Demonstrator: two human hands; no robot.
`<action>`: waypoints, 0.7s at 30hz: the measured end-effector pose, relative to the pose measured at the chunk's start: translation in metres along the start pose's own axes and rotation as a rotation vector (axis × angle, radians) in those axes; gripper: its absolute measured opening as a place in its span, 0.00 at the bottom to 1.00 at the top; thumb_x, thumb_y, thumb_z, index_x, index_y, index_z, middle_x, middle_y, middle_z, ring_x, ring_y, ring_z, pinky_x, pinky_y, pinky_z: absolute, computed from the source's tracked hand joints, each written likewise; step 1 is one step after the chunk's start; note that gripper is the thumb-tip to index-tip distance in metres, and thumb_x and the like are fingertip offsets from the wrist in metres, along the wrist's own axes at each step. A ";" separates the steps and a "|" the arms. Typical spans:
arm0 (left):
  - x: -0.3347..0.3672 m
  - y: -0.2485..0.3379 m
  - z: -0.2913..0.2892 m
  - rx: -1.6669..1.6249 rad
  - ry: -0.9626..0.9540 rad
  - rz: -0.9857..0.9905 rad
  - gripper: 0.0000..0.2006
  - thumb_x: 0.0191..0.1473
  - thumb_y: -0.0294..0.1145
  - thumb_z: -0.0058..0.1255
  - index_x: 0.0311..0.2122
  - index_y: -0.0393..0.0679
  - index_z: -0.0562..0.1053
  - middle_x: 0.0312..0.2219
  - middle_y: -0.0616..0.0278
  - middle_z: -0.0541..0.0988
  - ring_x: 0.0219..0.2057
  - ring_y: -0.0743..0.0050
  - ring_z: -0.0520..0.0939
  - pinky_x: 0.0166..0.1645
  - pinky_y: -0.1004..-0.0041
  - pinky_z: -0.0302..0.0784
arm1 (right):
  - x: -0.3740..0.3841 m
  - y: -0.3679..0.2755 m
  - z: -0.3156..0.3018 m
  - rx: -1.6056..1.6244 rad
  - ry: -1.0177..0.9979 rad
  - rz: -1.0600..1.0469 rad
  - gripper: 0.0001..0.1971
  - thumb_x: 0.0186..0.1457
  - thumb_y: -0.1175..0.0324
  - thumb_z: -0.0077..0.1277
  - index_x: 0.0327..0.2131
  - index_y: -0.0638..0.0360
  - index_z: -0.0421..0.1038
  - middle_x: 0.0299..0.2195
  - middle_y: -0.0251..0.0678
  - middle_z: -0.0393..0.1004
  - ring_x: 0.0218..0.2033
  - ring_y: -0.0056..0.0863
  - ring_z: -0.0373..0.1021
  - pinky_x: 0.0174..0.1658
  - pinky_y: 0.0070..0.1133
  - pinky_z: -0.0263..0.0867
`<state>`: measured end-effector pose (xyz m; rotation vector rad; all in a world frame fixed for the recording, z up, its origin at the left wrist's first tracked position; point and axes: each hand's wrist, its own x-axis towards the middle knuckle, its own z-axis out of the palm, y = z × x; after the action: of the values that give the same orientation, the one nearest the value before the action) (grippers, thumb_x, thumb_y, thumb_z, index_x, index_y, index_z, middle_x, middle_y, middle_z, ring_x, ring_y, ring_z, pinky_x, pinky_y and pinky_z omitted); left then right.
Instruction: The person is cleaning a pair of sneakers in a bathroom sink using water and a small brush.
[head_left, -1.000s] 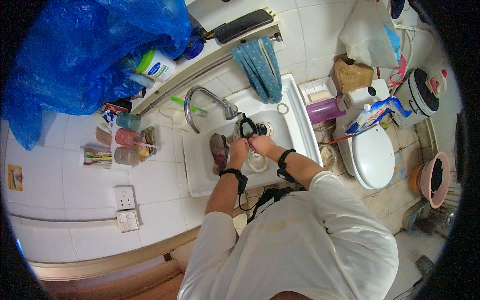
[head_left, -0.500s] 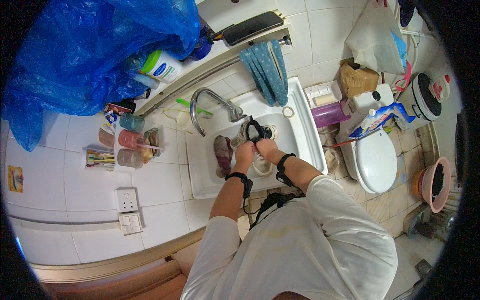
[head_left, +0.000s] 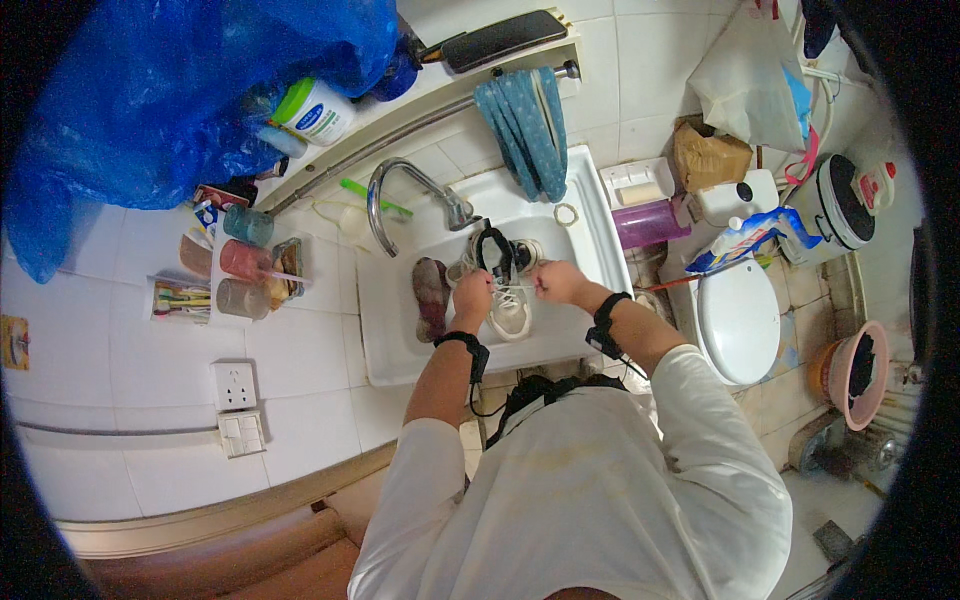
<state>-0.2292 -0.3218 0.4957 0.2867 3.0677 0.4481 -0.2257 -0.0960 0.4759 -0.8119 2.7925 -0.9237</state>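
Note:
A white shoe (head_left: 511, 316) with a dark collar rests in the white sink (head_left: 590, 290), its toe toward me. My left hand (head_left: 472, 297) is closed at the shoe's left side and my right hand (head_left: 558, 282) at its right. A pale shoelace (head_left: 514, 289) stretches between them across the shoe, one end in each fist. Behind it, partly hidden, lies another shoe (head_left: 527, 252) in white and black. To the left of my left hand lies a dark reddish shoe (head_left: 431, 298).
A curved chrome faucet (head_left: 378, 205) arches over the sink's left side. Over the back hangs a blue dotted towel (head_left: 525, 130). A cup holder (head_left: 240, 265) is on the left wall. To the right stand a purple container (head_left: 645, 226) and a toilet (head_left: 738, 322).
My hands, together over the shoe before, have moved apart to either side, drawing the shoelace out between them. More of the white shoe shows now. The view has shifted slightly.

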 end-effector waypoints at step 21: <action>0.004 0.003 -0.016 -0.091 -0.157 -0.041 0.05 0.46 0.30 0.49 0.30 0.44 0.73 0.30 0.52 0.75 0.33 0.53 0.75 0.38 0.62 0.70 | 0.055 -0.048 0.048 0.050 -0.037 0.101 0.06 0.43 0.70 0.47 0.28 0.58 0.69 0.24 0.44 0.72 0.29 0.43 0.70 0.33 0.33 0.66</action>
<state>-0.2339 -0.3224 0.5115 0.2424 2.8857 0.5339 -0.2389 -0.1819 0.4684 -0.6670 2.7384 -0.9480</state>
